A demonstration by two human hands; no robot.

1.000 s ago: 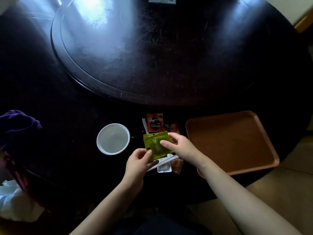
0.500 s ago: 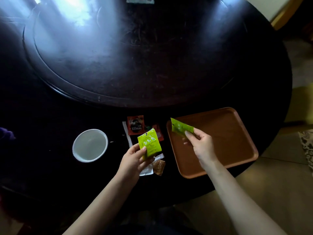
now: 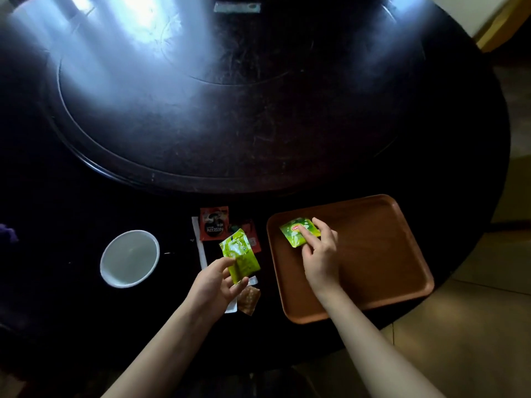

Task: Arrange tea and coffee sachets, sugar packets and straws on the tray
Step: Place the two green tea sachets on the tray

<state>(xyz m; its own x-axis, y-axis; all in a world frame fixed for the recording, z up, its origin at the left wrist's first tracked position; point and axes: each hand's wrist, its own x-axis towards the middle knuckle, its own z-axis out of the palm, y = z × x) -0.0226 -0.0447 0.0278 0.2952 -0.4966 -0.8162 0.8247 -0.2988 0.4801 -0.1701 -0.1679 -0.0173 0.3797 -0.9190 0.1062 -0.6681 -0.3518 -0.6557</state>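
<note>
Spanning view: round dark wooden desk (image 3: 258, 110); brown rectangular plastic tray (image 3: 373, 254) at its near right. Right hand (image 3: 321, 257) pinches bright green foil tea sachet (image 3: 290, 238) flat onto tray's far-left corner. Left hand (image 3: 215, 285) grips second green sachet (image 3: 242, 254) above desk. Risk: slick foil sliding on release. Change: first sachet now down on tray, no longer airborne over rim.

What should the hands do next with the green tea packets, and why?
Probably the right hand should release the green sachet: it already rests on the tray, while the left hand holds a second sachet ready to follow.
</note>
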